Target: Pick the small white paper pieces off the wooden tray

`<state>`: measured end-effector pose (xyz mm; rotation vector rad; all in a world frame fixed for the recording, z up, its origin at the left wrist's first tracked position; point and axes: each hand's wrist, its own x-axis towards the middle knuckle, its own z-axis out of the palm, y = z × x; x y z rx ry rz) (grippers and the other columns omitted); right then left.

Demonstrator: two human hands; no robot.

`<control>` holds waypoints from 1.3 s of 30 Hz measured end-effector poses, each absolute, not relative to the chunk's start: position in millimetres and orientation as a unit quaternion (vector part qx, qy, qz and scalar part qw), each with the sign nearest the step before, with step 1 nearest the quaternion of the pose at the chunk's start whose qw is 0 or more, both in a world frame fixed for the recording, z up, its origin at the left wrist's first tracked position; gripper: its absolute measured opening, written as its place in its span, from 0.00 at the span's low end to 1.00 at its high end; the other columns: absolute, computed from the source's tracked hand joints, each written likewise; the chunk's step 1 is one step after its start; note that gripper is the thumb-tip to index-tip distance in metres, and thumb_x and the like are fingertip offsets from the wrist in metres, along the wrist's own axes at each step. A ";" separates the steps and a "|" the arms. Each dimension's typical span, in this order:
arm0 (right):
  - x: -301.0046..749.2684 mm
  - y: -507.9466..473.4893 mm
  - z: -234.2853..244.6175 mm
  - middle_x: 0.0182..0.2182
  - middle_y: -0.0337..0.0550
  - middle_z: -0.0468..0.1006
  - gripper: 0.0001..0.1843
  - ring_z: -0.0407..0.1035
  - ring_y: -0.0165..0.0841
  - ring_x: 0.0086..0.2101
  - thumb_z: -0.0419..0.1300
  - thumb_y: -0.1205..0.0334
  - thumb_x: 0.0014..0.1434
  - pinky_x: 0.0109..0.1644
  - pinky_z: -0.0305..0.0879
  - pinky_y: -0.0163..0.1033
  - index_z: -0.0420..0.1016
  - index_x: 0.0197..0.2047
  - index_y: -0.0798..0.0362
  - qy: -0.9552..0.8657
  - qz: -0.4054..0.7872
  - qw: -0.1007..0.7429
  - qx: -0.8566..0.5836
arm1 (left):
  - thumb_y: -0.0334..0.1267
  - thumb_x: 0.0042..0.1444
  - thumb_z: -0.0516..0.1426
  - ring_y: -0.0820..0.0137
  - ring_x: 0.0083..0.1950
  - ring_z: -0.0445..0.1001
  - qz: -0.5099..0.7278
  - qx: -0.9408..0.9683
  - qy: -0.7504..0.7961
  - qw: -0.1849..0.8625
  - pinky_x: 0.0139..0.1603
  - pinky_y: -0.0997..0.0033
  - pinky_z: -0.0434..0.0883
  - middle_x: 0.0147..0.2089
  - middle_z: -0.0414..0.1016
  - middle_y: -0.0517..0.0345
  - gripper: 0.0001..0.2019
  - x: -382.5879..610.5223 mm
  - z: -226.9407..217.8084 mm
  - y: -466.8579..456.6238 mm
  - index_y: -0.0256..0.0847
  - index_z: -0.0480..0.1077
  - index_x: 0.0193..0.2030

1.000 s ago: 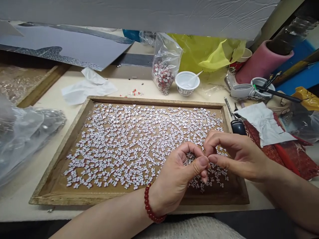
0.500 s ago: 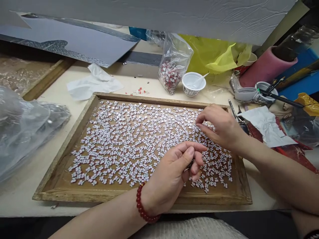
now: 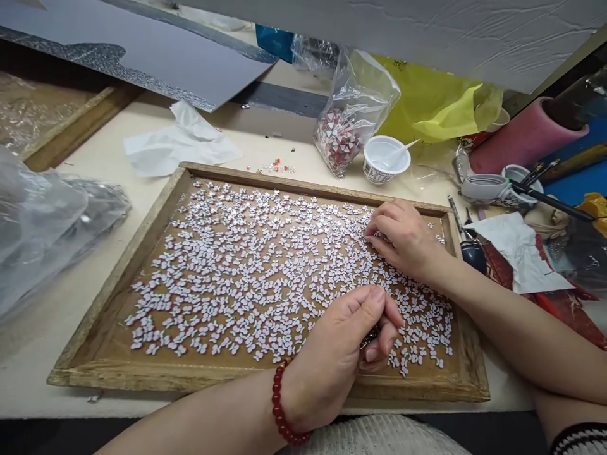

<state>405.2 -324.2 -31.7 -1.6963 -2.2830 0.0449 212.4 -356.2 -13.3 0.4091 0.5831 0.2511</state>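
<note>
A wooden tray (image 3: 156, 218) lies in front of me, covered with several small white bow-shaped pieces (image 3: 246, 265). My left hand (image 3: 341, 344), with a red bead bracelet on its wrist, hovers over the tray's near right part. Its fingers are curled shut on a small clump of dark shiny bits that I cannot make out. My right hand (image 3: 403, 237) rests on the pieces near the tray's far right corner, fingertips pinched down onto one of them.
Behind the tray stand a clear bag of red-and-white pieces (image 3: 346, 126), a white cup with a spoon (image 3: 385, 158) and a yellow bag (image 3: 436, 101). Tools and paper (image 3: 516, 249) lie right. Crumpled plastic (image 3: 42, 221) sits left, tissue (image 3: 180, 142) at the back.
My right hand left my left hand, moved up and away to the tray's far right and came down onto the pieces. The left hand stayed closed. The view shifted slightly.
</note>
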 end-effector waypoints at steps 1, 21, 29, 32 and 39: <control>405.0 -324.3 -32.0 0.35 0.48 0.74 0.05 0.64 0.39 0.41 0.56 0.68 0.60 0.46 0.61 0.45 0.69 0.31 0.54 -0.794 0.014 0.149 -0.589 | 0.42 0.65 0.50 0.81 0.20 0.52 0.120 0.200 0.286 0.930 0.22 0.77 0.47 0.21 0.61 0.65 0.14 212.8 -13.6 -355.7 0.37 0.66 0.30; 408.9 -328.5 -25.4 0.36 0.47 0.74 0.04 0.65 0.39 0.41 0.56 0.66 0.59 0.46 0.61 0.46 0.72 0.34 0.53 -0.795 0.027 0.178 -0.580 | 0.42 0.65 0.51 0.79 0.22 0.53 0.144 0.206 0.315 0.915 0.24 0.76 0.50 0.22 0.61 0.65 0.13 214.4 -12.3 -355.1 0.38 0.66 0.32; 413.7 -333.0 -14.5 0.35 0.46 0.74 0.05 0.65 0.38 0.40 0.55 0.67 0.60 0.46 0.62 0.45 0.71 0.34 0.52 -0.793 0.037 0.174 -0.582 | 0.42 0.64 0.51 0.79 0.22 0.52 0.143 0.202 0.304 0.920 0.24 0.76 0.51 0.22 0.61 0.64 0.13 215.0 -15.9 -355.3 0.37 0.66 0.32; 415.1 -336.2 -13.7 0.36 0.46 0.74 0.03 0.65 0.38 0.41 0.57 0.65 0.60 0.47 0.61 0.45 0.72 0.34 0.52 -0.797 0.042 0.149 -0.583 | 0.42 0.64 0.51 0.79 0.22 0.52 0.140 0.202 0.304 0.920 0.24 0.77 0.51 0.22 0.61 0.65 0.13 214.6 -15.5 -355.9 0.37 0.66 0.32; 414.0 -335.7 -21.5 0.34 0.45 0.74 0.04 0.63 0.37 0.39 0.56 0.67 0.60 0.44 0.59 0.43 0.71 0.32 0.53 -0.802 0.037 0.117 -0.585 | 0.43 0.64 0.51 0.79 0.22 0.53 0.140 0.205 0.305 0.920 0.24 0.77 0.51 0.22 0.61 0.64 0.13 215.0 -14.8 -354.6 0.37 0.66 0.32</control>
